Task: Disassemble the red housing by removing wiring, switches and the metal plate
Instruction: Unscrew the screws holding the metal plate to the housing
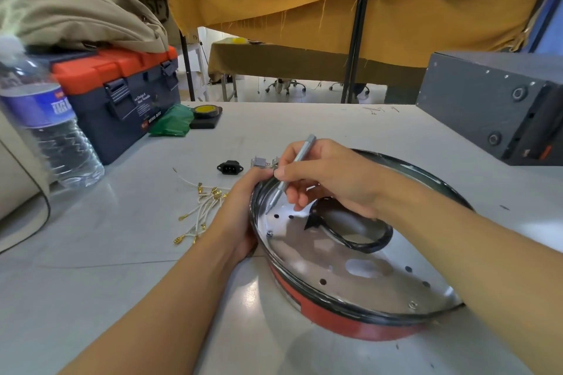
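The red housing is seen near on the white table, its metal plate uppermost. Its left rim is gripped by the left hand. A slim silver screwdriver is pinched by the right hand, tip apparently touching the plate. Loose white wires lie left.

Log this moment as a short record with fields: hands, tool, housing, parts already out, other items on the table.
left hand: left hand grips the rim of the red housing
right hand: right hand holds a slim silver screwdriver, tip down at the metal plate
plate: in the housing, a screw showing near its left edge
parts out: white wires with gold terminals, black power socket, grey switch, all on the table
other: toolbox, water bottle, tape roll
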